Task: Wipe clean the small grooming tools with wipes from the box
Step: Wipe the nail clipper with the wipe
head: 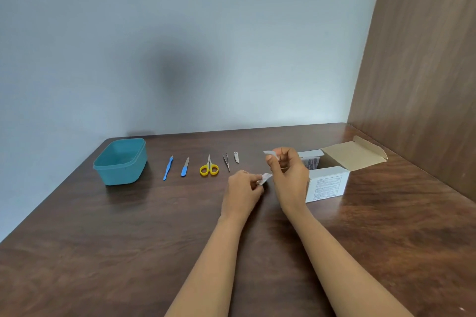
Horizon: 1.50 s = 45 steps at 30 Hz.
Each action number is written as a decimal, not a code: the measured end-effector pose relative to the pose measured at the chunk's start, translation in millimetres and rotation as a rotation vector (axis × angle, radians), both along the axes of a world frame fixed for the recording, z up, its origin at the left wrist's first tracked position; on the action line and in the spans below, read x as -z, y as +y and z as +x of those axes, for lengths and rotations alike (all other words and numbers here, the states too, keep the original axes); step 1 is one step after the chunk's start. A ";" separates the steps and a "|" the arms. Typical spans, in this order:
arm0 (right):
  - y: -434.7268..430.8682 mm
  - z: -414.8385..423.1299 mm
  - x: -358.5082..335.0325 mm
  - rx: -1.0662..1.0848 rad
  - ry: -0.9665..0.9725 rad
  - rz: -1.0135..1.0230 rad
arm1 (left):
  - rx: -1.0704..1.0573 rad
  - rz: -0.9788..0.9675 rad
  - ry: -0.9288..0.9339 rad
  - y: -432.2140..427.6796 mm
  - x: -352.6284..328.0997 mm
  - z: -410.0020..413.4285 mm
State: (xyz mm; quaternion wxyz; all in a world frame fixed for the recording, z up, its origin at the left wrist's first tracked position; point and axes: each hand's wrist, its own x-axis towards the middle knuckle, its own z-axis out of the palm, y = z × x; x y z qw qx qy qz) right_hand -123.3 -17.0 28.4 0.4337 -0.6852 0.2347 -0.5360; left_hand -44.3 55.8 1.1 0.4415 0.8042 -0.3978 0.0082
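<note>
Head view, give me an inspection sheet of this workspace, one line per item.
Surface: dark wooden table, glossy.
Job's things: cuticle tool, nail file, scissors, tweezers, clipper in a row; wipe box open, right of them.
Clutter: teal tub at the row's left end.
Hands: left hand pinches a small white packet; right hand pinches a white scrap above it.
Cables: nothing seen.
Surroundings: pale wall behind, wooden panel on the right.

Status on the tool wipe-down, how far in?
Early. Done: the box stands open. In hand: the left hand pinches a white wipe packet and the right hand a strip, apparently torn off it. Left: cuticle pusher, nail file, scissors, tweezers and nail clipper lie in their row on the table, none being wiped yet.
</note>
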 end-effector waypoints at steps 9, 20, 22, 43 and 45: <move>-7.5 11.0 17.3 -0.025 0.007 -0.041 | -0.310 -0.065 -0.067 -12.7 -21.1 26.2; -12.2 17.0 22.8 -0.066 -0.010 0.026 | -0.514 0.528 -0.484 -58.5 -22.3 78.7; -12.9 18.3 22.5 -0.065 -0.014 0.024 | -0.517 0.550 -0.515 -64.2 -19.1 82.0; -10.3 17.9 20.4 -0.076 0.035 -0.006 | 0.029 -0.722 0.954 32.9 -26.4 36.1; -6.8 17.3 19.5 -0.104 0.050 -0.007 | 0.063 -0.728 1.012 49.6 -25.4 28.2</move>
